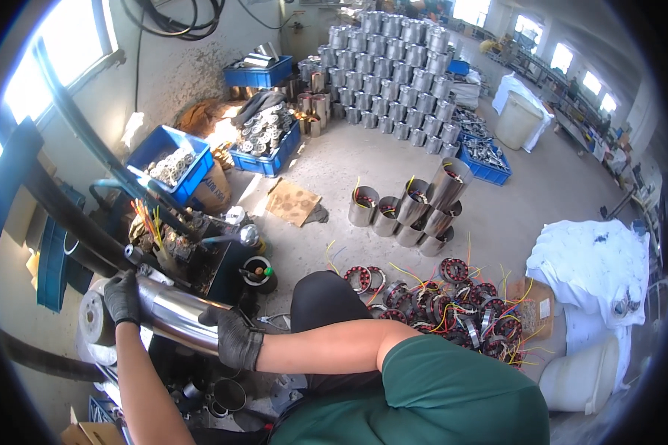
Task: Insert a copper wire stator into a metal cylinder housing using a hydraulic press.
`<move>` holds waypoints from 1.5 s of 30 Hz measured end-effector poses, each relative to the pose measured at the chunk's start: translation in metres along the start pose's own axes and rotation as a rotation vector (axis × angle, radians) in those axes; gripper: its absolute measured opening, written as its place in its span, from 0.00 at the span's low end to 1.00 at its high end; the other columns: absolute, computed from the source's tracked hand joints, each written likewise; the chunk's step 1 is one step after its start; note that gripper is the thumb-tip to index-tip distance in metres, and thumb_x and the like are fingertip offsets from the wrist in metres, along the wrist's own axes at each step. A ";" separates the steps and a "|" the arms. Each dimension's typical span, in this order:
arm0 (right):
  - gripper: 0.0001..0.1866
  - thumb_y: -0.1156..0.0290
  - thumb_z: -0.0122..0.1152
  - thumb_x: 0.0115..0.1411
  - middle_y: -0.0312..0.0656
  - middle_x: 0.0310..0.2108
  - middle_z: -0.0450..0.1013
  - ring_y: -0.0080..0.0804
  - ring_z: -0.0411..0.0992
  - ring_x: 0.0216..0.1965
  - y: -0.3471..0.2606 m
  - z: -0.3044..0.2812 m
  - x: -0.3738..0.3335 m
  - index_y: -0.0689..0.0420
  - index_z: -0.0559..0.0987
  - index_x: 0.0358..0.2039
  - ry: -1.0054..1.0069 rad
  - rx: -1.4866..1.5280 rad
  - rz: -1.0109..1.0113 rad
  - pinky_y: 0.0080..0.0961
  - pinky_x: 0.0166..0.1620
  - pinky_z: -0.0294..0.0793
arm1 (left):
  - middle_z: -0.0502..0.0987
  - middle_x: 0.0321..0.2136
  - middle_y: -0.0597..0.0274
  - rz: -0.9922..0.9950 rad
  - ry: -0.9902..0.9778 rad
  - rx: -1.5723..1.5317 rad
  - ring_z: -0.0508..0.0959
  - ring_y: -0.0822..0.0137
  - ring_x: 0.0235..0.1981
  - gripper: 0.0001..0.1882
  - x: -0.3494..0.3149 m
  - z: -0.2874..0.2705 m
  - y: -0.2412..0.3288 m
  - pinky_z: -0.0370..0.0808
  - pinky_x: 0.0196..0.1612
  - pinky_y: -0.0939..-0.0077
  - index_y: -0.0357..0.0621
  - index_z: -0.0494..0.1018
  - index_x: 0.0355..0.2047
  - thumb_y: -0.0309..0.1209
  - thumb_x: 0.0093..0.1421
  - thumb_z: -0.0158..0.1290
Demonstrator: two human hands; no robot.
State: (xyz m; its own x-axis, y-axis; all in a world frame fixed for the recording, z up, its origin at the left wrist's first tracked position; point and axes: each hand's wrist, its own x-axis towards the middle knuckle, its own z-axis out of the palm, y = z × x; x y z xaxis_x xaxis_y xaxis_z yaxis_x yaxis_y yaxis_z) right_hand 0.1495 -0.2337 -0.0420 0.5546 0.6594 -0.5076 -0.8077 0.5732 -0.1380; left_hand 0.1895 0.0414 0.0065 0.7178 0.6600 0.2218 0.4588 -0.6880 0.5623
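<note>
A shiny metal cylinder (177, 311) lies slantwise across the machine at the left. My left hand (123, 298), in a dark glove, is closed at the cylinder's far-left end, beside a grey round block with a central hole (93, 319). At the opposite end, my right hand (234, 338), also gloved, wraps round the cylinder with its fingers on the upper side. The cylinder's underside and part of my left fingers are hidden.
Wound stator rings with coloured wires (453, 311) are heaped right of my knee. Several steel tubes (408, 211) stand and lie stacked beyond them. Blue crates of metal parts (269, 152) stand by the wall. Silvery housings (393, 74) rise in a tall stack behind.
</note>
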 end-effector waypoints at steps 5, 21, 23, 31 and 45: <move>0.35 0.67 0.60 0.57 0.56 0.60 0.73 0.50 0.77 0.58 -0.013 -0.005 -0.017 0.61 0.69 0.66 -0.254 0.045 0.030 0.43 0.63 0.79 | 0.84 0.38 0.45 0.421 0.098 0.378 0.84 0.46 0.41 0.13 -0.005 0.009 -0.029 0.78 0.47 0.55 0.51 0.83 0.42 0.39 0.69 0.51; 0.43 0.61 0.59 0.54 0.61 0.64 0.70 0.58 0.72 0.64 -0.028 0.012 -0.028 0.67 0.65 0.70 -0.373 -0.255 0.002 0.51 0.69 0.71 | 0.78 0.26 0.66 -0.033 0.396 -1.013 0.71 0.71 0.30 0.18 -0.074 -0.013 -0.028 0.71 0.39 0.70 0.34 0.81 0.32 0.41 0.66 0.62; 0.42 0.62 0.58 0.54 0.60 0.64 0.71 0.57 0.73 0.63 -0.030 0.017 -0.033 0.67 0.66 0.69 -0.455 -0.185 0.069 0.49 0.68 0.73 | 0.78 0.27 0.68 0.061 0.417 -1.151 0.72 0.71 0.32 0.18 -0.072 -0.027 -0.021 0.72 0.42 0.71 0.37 0.82 0.33 0.43 0.64 0.65; 0.41 0.67 0.58 0.51 0.62 0.62 0.72 0.55 0.74 0.62 -0.006 0.027 -0.015 0.67 0.68 0.68 -0.349 -0.302 -0.050 0.48 0.68 0.73 | 0.85 0.42 0.43 -0.080 0.317 -0.538 0.84 0.53 0.46 0.18 -0.061 -0.039 -0.040 0.78 0.55 0.61 0.35 0.79 0.49 0.36 0.65 0.61; 0.41 0.64 0.59 0.50 0.57 0.59 0.74 0.55 0.76 0.58 -0.022 0.015 -0.025 0.62 0.69 0.67 -0.189 -0.279 0.012 0.47 0.62 0.78 | 0.85 0.46 0.41 -0.142 -0.086 0.075 0.83 0.46 0.51 0.25 -0.006 -0.029 0.012 0.77 0.58 0.56 0.40 0.85 0.46 0.50 0.63 0.57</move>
State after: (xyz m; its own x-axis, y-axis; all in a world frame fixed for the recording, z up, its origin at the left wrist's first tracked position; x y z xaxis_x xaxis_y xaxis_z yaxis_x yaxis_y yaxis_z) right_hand 0.1561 -0.2551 -0.0133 0.5510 0.7588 -0.3473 -0.8235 0.4270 -0.3736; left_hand 0.1754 0.0384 0.0351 0.6835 0.7261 0.0742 0.5941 -0.6125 0.5215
